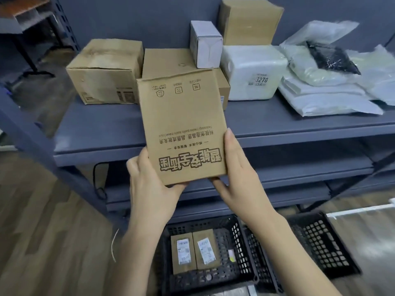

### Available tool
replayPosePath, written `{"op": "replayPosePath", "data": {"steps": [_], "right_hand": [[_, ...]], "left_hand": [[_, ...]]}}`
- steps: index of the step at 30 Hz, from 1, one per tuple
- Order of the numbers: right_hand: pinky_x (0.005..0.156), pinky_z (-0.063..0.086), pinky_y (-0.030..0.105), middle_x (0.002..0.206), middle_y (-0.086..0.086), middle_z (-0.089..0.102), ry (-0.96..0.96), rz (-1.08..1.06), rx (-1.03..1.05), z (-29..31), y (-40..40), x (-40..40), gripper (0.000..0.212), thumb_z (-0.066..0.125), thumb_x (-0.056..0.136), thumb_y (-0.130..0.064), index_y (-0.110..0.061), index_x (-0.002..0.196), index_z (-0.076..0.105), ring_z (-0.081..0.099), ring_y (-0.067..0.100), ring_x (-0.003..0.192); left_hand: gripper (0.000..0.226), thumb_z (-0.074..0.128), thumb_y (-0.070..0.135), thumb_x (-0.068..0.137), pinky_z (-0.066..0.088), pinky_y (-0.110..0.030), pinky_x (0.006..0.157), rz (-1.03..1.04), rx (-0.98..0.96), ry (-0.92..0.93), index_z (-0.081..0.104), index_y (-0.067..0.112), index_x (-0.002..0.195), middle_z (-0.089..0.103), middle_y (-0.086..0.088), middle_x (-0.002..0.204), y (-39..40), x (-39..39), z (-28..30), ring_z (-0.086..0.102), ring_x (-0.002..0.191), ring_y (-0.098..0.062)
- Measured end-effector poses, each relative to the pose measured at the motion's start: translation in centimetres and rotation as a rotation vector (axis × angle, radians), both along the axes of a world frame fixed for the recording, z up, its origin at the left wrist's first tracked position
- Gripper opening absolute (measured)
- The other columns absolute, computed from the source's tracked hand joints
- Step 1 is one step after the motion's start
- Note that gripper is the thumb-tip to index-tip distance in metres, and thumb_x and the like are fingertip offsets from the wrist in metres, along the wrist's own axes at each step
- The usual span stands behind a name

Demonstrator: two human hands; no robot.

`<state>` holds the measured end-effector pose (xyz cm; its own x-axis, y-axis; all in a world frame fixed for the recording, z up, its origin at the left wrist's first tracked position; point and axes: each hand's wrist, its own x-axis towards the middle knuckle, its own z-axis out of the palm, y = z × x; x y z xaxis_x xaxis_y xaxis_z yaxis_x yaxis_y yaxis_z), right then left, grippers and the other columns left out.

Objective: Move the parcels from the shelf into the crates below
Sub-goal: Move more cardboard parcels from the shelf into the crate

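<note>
Brown corrugated card fills the middle of my view: a flat printed box (181, 127), held up in front of the shelf (149, 150) with its print upside down to me. My left hand (149, 184) grips its lower left corner, thumb along the edge and fingers curled underneath. My right hand (235, 174) clasps the lower right edge, fingers lying up the side and the thumb tucked under the bottom. So both hands pinch the box from its near end; its far end sticks out unsupported, above the shelf board.

I judge it stiff and fairly light: it stays straight though held only at one end, and the card shows no sag or crush. The surface looks matte, so it should not slip, but a grip this near the end lets it tip forward. Taking it by the two long edges nearer the middle would steady it for the drop.

Below, the left crate (171, 280) already holds two labelled boxes (195, 251) side by side; the right crate (320, 242) shows only its mesh floor. Other parcels remain on the shelf: a brown carton (102, 75), a small white box (205, 43), a foam box (250, 69), and poly bags (331, 86), which look soft and slippery and will need a scoop from beneath.
</note>
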<state>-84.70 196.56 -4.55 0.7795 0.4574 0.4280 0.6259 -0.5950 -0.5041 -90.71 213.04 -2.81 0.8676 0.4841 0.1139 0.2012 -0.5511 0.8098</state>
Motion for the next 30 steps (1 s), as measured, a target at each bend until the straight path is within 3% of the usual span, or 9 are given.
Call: {"op": "replayPosePath", "data": {"steps": [3, 7, 9, 14, 17, 21, 23, 27, 30], "right_hand": [[0.111, 0.011, 0.006, 0.159, 0.011, 0.01, 0.005, -0.031, 0.0, -1.2, -1.2, -1.1, 0.101, 0.069, 0.083, -0.002, -0.012, 0.151, -0.006, 0.006, 0.011, 0.146], [0.108, 0.01, 0.001, 0.158, 0.016, 0.013, -0.005, -0.096, 0.03, -2.4, -2.7, -2.6, 0.097, 0.07, 0.081, 0.0, 0.0, 0.15, 0.002, 0.011, 0.018, 0.145], [0.106, 0.01, 0.0, 0.158, 0.015, 0.012, -0.006, -0.12, 0.032, -2.9, -3.5, -3.3, 0.098, 0.071, 0.081, 0.001, 0.0, 0.15, 0.002, 0.012, 0.018, 0.144], [0.106, 0.009, -0.001, 0.158, 0.008, 0.011, 0.047, -0.15, 0.0, -3.9, -5.1, -5.0, 0.096, 0.07, 0.083, -0.006, 0.0, 0.15, 0.001, 0.008, 0.005, 0.142], [0.111, 0.01, 0.005, 0.157, 0.008, 0.013, 0.071, -0.149, -0.044, -5.0, -5.7, -6.1, 0.094, 0.069, 0.086, -0.017, 0.001, 0.15, 0.002, 0.013, 0.013, 0.144], [0.108, 0.037, 0.032, 0.158, 0.01, 0.015, 0.159, -0.176, -0.074, -6.1, -5.7, -7.9, 0.093, 0.064, 0.088, -0.024, -0.006, 0.151, -0.001, 0.02, 0.021, 0.143], [0.109, 0.032, 0.027, 0.158, 0.008, 0.015, 0.189, -0.211, -0.101, -6.3, -5.4, -8.7, 0.092, 0.064, 0.088, -0.02, -0.008, 0.15, -0.003, 0.018, 0.018, 0.143], [0.11, 0.013, 0.012, 0.159, 0.004, 0.014, 0.28, -0.226, -0.174, -6.0, -5.3, -9.6, 0.086, 0.061, 0.091, -0.024, -0.01, 0.152, 0.002, 0.013, 0.012, 0.145], [0.113, -0.003, 0.011, 0.16, 0.001, 0.003, 0.289, -0.209, -0.259, -5.5, -5.8, -9.4, 0.086, 0.06, 0.092, -0.029, -0.01, 0.152, 0.001, 0.002, 0.011, 0.147]], "left_hand": [[0.1, 0.087, 0.023, 0.062, 0.038, -0.022, 0.089, -0.097, -0.062, 0.005, 0.026, 0.019, 0.14, 0.037, 0.005, 0.131, -0.7, -0.5, -0.4, 0.043, 0.109, -0.003], [0.114, 0.088, 0.024, 0.06, 0.033, -0.016, 0.089, -0.262, -0.187, 0.068, 0.009, 0.026, 0.141, 0.043, 0.028, 0.112, -1.3, -1.3, -0.6, 0.047, 0.102, 0.006], [0.112, 0.086, 0.028, 0.06, 0.033, -0.017, 0.09, -0.331, -0.26, 0.113, 0.007, 0.031, 0.139, 0.042, 0.029, 0.115, -1.3, -1.6, -0.7, 0.047, 0.102, 0.011], [0.086, 0.075, 0.057, 0.064, 0.045, -0.038, 0.101, -0.246, -0.415, 0.102, 0.024, 0.035, 0.128, 0.048, 0.006, 0.131, -1.4, -2.1, -2.4, 0.053, 0.115, -0.008], [0.1, 0.085, 0.046, 0.057, 0.049, -0.034, 0.093, -0.237, -0.54, 0.12, 0.031, 0.027, 0.139, 0.056, 0.009, 0.124, -1.5, -2.5, -3.3, 0.059, 0.107, -0.005], [0.085, 0.086, 0.033, 0.054, 0.049, -0.03, 0.092, -0.292, -0.721, 0.153, 0.046, 0.027, 0.129, 0.064, 0.006, 0.118, -1.3, -3.1, -4.4, 0.063, 0.104, -0.006], [0.083, 0.085, 0.026, 0.06, 0.047, -0.035, 0.094, -0.33, -0.784, 0.181, 0.041, 0.033, 0.13, 0.066, 0.005, 0.115, -1.1, -3.4, -4.7, 0.063, 0.106, -0.01], [0.07, 0.08, 0.018, 0.071, 0.048, -0.03, 0.087, -0.358, -0.653, 0.156, 0.038, 0.041, 0.123, 0.066, 0.008, 0.112, -0.7, -4.0, -4.8, 0.062, 0.105, -0.009], [0.066, 0.077, 0.028, 0.07, 0.043, -0.021, 0.078, -0.352, -0.302, 0.122, 0.038, 0.041, 0.121, 0.057, 0.024, 0.106, -1.0, -4.5, -4.0, 0.055, 0.099, 0.002]]}}
